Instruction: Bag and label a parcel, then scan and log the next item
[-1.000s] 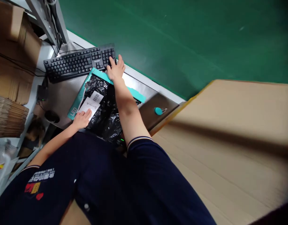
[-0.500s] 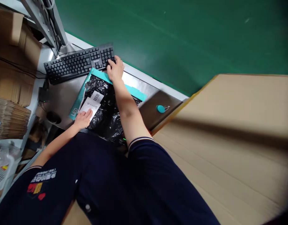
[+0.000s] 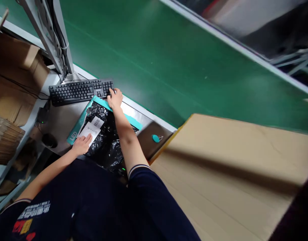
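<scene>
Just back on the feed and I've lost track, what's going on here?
The person's left hand lies flat on a white paper slip, beside a barcode label. Both sit on a black plastic-wrapped package, which rests on a teal-edged LED box. The right hand is at the right end of a black keyboard, perhaps on a mouse, though it is hidden. All of this is on a steel bench.
</scene>
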A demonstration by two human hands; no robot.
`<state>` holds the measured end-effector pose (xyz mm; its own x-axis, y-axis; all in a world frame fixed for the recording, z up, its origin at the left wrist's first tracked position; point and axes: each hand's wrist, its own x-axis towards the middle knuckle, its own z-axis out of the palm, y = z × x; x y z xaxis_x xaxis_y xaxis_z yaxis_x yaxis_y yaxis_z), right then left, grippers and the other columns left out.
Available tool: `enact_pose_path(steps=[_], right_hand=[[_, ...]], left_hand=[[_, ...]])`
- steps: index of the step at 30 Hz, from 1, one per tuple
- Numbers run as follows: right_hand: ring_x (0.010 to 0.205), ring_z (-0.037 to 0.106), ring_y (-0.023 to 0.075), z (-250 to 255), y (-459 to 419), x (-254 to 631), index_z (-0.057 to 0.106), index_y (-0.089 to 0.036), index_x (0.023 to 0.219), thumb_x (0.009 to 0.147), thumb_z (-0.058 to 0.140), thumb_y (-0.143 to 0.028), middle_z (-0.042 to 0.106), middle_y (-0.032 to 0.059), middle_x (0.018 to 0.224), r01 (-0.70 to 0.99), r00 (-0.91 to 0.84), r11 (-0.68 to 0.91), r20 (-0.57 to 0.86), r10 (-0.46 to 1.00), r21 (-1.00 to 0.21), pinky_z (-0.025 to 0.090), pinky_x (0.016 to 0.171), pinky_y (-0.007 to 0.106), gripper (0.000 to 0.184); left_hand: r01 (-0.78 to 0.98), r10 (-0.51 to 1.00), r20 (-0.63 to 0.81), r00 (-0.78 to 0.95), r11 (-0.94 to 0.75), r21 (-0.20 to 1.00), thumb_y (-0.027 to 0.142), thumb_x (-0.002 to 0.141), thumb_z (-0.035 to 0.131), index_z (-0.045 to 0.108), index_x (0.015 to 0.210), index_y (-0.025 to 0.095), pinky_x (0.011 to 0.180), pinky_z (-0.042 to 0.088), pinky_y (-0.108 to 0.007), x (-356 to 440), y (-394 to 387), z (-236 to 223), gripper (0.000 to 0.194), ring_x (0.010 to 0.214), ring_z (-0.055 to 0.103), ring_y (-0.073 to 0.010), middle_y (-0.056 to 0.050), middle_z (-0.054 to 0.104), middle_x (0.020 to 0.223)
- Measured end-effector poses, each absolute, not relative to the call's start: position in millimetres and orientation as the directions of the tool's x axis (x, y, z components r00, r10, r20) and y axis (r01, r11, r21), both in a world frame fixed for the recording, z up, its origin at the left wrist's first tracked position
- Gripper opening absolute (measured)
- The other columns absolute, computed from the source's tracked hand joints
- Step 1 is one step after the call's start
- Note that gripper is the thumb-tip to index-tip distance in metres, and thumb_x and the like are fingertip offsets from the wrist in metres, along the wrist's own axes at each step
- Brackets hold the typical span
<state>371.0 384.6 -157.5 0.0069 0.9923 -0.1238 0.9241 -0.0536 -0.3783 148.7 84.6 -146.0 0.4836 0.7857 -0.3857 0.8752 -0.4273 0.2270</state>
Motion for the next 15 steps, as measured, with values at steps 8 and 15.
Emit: enact_pose_path(steps=[8, 15], right_hand=[[0.135, 0.047, 0.0351, -162.8, 405.8, 374.6, 0.066, -0.020, 0.143, 0.095, 0.046, -0.023, 0.049, 0.0168, 0.153, 0.903, 0.094, -0.129, -0.104, 0.990, -0.411, 0.041, 0.118, 0.057, 0.052], [0.132, 0.049, 0.0368, -175.9, 383.2, 385.3, 0.072, -0.021, 0.135, 0.097, 0.044, -0.023, 0.053, 0.0171, 0.148, 0.914, 0.035, -0.082, -0.125, 0.992, -0.396, 0.042, 0.116, 0.060, 0.048]], left_hand=[[0.869, 0.773, -0.397, 0.495, -0.448, 0.211, 0.021, 0.100, 0.045, 0.044, 0.164, 0.016, 0.086, 0.049, -0.049, 149.8, 81.6, -151.7, 0.064, 0.116, 0.064, -0.0353, -0.013, 0.043, 0.169], [0.868, 0.768, -0.403, 0.497, -0.429, 0.252, 0.022, 0.101, 0.047, 0.043, 0.164, 0.016, 0.090, 0.047, -0.047, 148.4, 83.9, -142.8, 0.064, 0.119, 0.062, -0.0352, -0.017, 0.044, 0.168]])
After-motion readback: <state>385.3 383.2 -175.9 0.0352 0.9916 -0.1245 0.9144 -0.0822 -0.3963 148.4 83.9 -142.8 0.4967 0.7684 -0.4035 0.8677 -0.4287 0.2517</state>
